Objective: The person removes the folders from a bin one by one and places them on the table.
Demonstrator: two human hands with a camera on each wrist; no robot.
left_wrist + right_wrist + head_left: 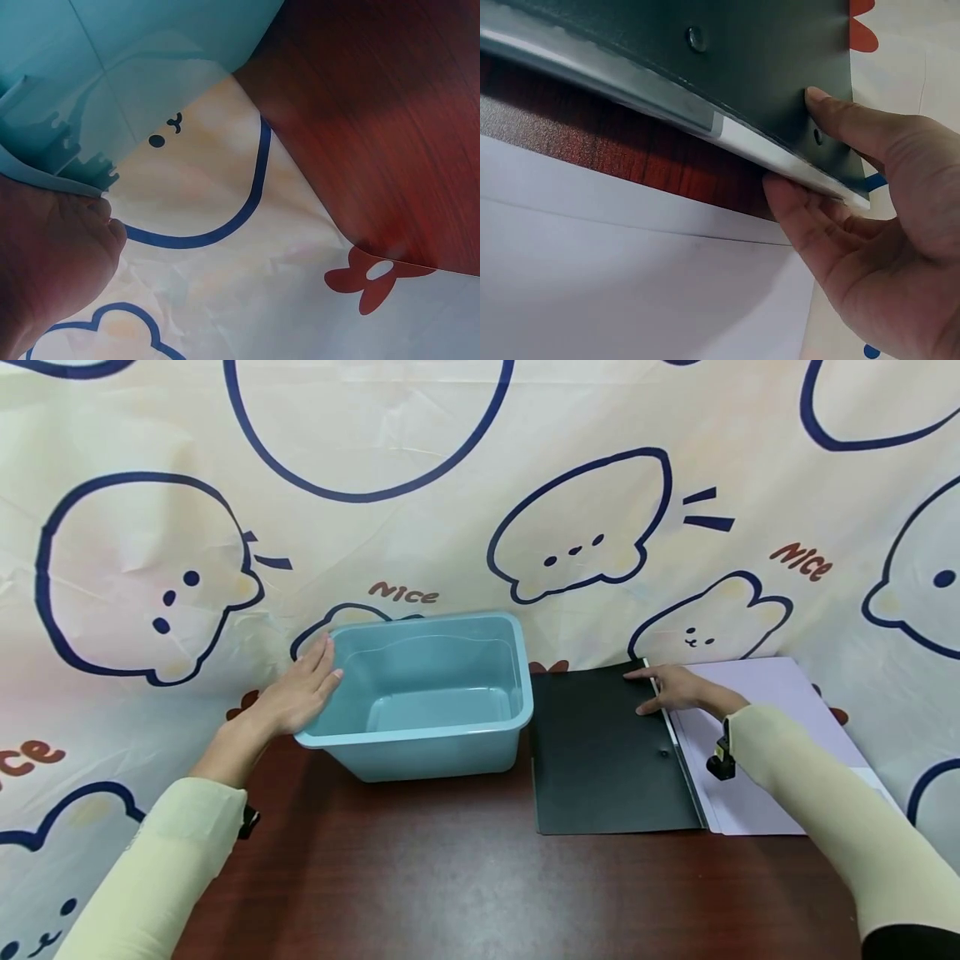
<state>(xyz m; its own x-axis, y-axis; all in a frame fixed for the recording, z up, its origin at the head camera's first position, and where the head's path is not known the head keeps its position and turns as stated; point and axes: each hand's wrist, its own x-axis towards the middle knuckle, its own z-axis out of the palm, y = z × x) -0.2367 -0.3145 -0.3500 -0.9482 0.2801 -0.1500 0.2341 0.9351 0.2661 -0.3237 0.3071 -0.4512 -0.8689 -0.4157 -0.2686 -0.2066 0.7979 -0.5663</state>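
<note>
A light blue plastic tub [427, 739] stands toward the back of the table. My left hand [300, 689] rests on the tub's left rim with its fingers extended; the left wrist view has this hand [60, 247] against the rim. To the tub's right lies a black folder [607, 752] with a pale strip along its right edge. My right hand [678, 687] pinches that edge near its far end. In the right wrist view, one digit of the right hand [900, 217] presses the black face while other fingers curl under the edge.
Pale purple folders or sheets [757, 735] lie right of the black folder, partly under the right arm. The dark red-brown table [480, 868] extends toward the front. A cartoon-printed cloth [420, 552] hangs behind and at both sides.
</note>
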